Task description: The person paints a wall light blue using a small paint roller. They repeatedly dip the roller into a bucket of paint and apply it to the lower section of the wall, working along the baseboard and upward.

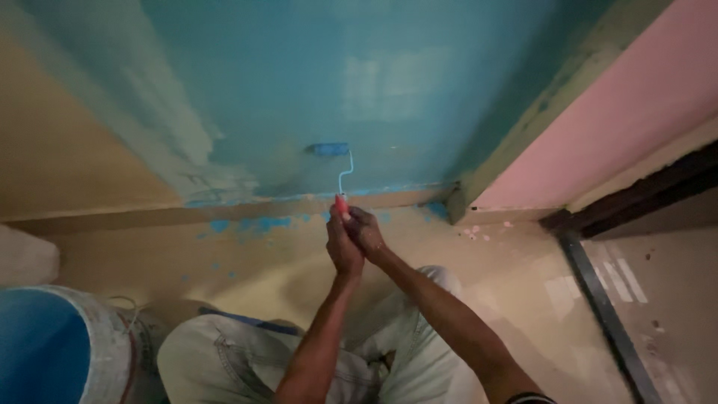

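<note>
We see both hands wrapped together around the red handle [341,203] of a small paint roller [330,150], near the middle of the view. The left hand [342,247] closes its grip on the lower part of the handle, and the right hand [366,230] closes over it from the right side, fingers curled tight, so both grips hold the same handle. Only the tip of the handle shows above the hands. From it a thin bent wire frame [345,173] rises to the blue roller sleeve, which lies flat against the wall [299,82] low down, just above the skirting strip [149,215].

The wall is covered in blue paint across the middle, with an unpainted tan patch at far left and a pink wall [636,105] at far right. Blue splashes [247,223] mark the floor [247,262] just beside the skirting. At near left stands a white bucket [105,344] holding blue paint, close to our left knee [217,352] in pale trousers. A dark metal track [598,299] runs along the floor at right
</note>
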